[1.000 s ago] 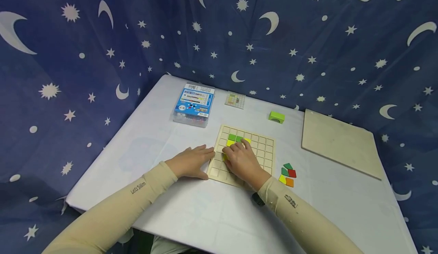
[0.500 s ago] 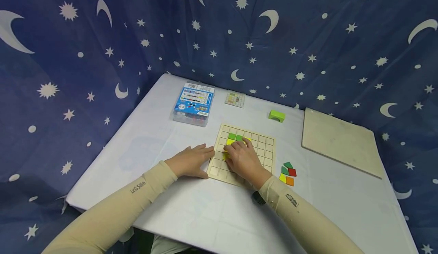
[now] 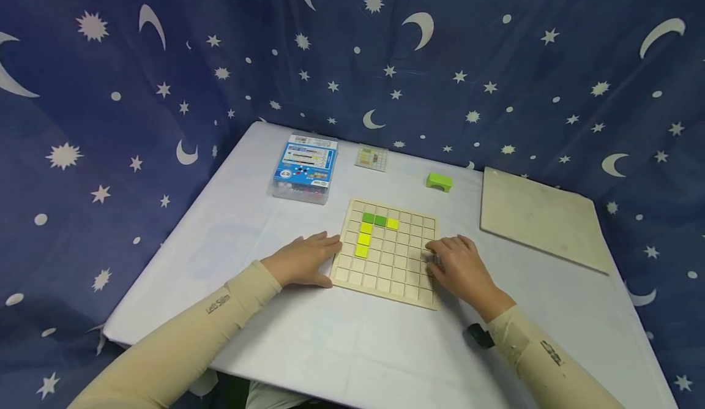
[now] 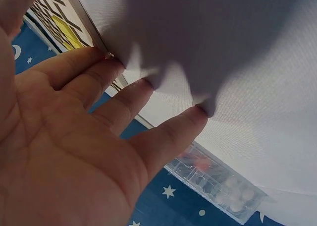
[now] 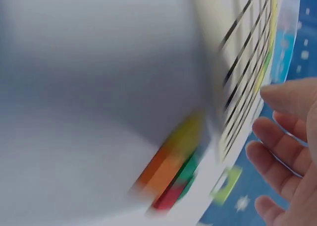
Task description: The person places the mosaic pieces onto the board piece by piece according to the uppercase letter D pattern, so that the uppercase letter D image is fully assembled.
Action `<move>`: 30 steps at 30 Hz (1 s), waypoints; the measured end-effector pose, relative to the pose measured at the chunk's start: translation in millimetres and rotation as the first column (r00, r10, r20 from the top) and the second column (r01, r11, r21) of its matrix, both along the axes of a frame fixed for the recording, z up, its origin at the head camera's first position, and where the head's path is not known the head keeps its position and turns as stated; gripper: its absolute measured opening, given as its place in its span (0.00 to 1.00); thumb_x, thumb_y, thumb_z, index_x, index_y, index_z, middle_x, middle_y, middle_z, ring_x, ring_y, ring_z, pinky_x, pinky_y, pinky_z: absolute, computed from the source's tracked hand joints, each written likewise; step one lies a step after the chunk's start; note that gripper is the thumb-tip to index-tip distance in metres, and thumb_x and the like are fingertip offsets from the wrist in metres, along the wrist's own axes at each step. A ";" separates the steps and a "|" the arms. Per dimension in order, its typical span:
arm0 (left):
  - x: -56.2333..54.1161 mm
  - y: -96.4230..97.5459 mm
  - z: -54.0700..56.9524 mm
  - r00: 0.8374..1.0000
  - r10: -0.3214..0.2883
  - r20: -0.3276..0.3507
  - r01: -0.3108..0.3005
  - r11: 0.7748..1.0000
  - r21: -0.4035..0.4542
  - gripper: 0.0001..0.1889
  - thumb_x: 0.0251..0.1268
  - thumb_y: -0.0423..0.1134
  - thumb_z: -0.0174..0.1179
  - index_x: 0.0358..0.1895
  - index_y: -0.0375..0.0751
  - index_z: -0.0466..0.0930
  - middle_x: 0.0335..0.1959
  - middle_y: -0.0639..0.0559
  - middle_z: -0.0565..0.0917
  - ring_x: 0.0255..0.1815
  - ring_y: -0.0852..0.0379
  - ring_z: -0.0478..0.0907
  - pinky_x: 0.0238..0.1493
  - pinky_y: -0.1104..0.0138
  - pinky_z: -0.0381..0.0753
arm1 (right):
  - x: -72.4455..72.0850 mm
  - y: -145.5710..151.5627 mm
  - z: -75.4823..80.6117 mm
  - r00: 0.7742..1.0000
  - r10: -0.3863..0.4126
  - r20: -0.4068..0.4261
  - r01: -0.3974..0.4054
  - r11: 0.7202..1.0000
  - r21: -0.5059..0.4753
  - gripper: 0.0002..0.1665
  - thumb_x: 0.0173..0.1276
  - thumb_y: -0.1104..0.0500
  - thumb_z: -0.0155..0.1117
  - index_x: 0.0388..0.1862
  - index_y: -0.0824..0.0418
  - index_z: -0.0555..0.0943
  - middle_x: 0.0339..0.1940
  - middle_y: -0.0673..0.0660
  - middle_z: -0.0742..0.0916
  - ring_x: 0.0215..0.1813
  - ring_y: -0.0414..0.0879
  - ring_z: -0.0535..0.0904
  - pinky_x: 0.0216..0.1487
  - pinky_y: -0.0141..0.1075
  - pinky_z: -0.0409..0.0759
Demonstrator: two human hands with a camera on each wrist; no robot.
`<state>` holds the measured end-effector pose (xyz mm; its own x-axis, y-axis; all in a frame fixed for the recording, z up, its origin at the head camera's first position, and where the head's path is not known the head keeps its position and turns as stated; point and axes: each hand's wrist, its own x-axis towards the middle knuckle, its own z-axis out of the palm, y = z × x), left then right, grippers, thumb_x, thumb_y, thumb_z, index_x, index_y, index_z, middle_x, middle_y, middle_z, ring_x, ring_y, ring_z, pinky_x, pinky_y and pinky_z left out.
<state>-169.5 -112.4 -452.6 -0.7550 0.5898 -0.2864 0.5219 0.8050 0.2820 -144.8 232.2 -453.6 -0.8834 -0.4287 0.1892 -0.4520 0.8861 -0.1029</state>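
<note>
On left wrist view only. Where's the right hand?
Observer: Head view: right hand is at the right edge of the board. Can't tell if it's touching.

Operator: My view gives me just a sliver of board. What's on it?

Observer: Six tiles, per head view: two green tiles and four yellow tiles.

Operator: Any loose ones?

Observer: Yes. Right wrist view, blurred: a red tile, an orange tile, a loose yellow tile and some green, all off the board on the table.
</note>
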 end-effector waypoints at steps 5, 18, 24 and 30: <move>0.5 -1.1 0.9 1.000 0.009 0.007 -0.009 1.000 0.001 0.44 0.54 0.55 0.73 0.74 0.46 0.65 0.78 0.50 0.61 0.79 0.45 0.53 0.70 0.38 0.59 | 20.5 40.7 -3.0 0.991 -0.095 0.098 0.091 0.995 0.040 0.25 0.56 0.57 0.78 0.52 0.61 0.81 0.47 0.58 0.86 0.54 0.57 0.80 0.66 0.59 0.64; 3.1 1.2 6.6 0.998 0.053 0.035 -0.054 0.998 0.029 0.44 0.54 0.54 0.73 0.74 0.48 0.65 0.78 0.41 0.59 0.78 0.36 0.51 0.68 0.34 0.58 | 39.4 64.7 -8.5 0.980 -0.141 0.144 0.129 0.988 0.089 0.26 0.56 0.56 0.79 0.53 0.60 0.82 0.47 0.58 0.86 0.54 0.60 0.79 0.65 0.62 0.65; 7.1 -0.2 9.2 0.992 0.123 0.032 -0.123 0.992 0.003 0.45 0.53 0.57 0.72 0.75 0.53 0.64 0.77 0.33 0.56 0.76 0.24 0.47 0.64 0.30 0.58 | 37.6 63.5 -10.1 0.976 -0.150 0.156 0.135 0.986 0.103 0.26 0.56 0.56 0.78 0.53 0.60 0.82 0.47 0.59 0.87 0.54 0.60 0.79 0.64 0.62 0.65; 7.0 -0.2 7.9 0.993 0.115 0.010 -0.114 0.993 -0.016 0.45 0.54 0.59 0.71 0.75 0.54 0.64 0.77 0.33 0.57 0.75 0.23 0.50 0.63 0.30 0.60 | 39.0 66.8 -11.0 0.980 -0.136 0.148 0.124 0.988 0.089 0.26 0.57 0.56 0.78 0.53 0.60 0.82 0.47 0.59 0.87 0.53 0.60 0.80 0.65 0.61 0.65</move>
<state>-162.5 -112.6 -444.7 -0.8141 0.4952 -0.3032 0.4230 0.8635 0.2746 -105.8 299.0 -464.6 -0.9484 -0.3165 0.0173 -0.3168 0.9442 -0.0898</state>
